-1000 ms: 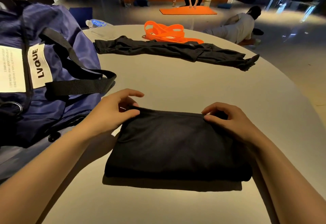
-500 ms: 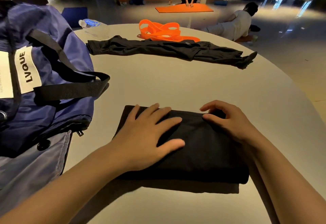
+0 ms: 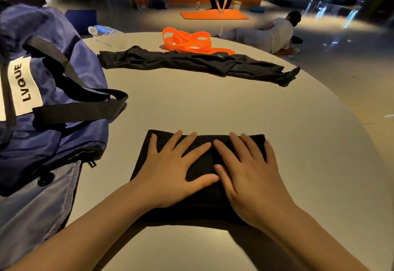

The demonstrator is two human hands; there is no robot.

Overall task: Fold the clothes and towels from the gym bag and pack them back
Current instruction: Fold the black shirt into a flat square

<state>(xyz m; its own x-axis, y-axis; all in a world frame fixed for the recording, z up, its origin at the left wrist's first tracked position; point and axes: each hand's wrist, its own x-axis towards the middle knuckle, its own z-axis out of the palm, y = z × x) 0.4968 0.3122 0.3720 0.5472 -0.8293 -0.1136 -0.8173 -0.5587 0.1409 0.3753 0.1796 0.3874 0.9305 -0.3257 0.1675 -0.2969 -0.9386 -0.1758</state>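
A folded black garment [image 3: 201, 164] lies as a flat rectangle on the round grey table [image 3: 234, 110], close in front of me. My left hand [image 3: 170, 170] presses flat on its left half with fingers spread. My right hand [image 3: 249, 174] presses flat on its right half, thumbs nearly meeting. The blue gym bag [image 3: 49, 108] with a white "LVQUE" label and black straps stands at the left, its zip open. Farther back, long black trousers [image 3: 191, 63] lie stretched across the table.
Orange resistance bands [image 3: 189, 41] and a clear water bottle [image 3: 106, 35] lie at the table's far edge. A grey cloth [image 3: 36, 213] hangs by the bag at lower left. Beyond the table, two people are on the floor near an orange mat [image 3: 213, 15].
My right hand has let go of the garment's far edge and now lies flat on it. My left hand, flat half a second ago, has stayed pressing the cloth.
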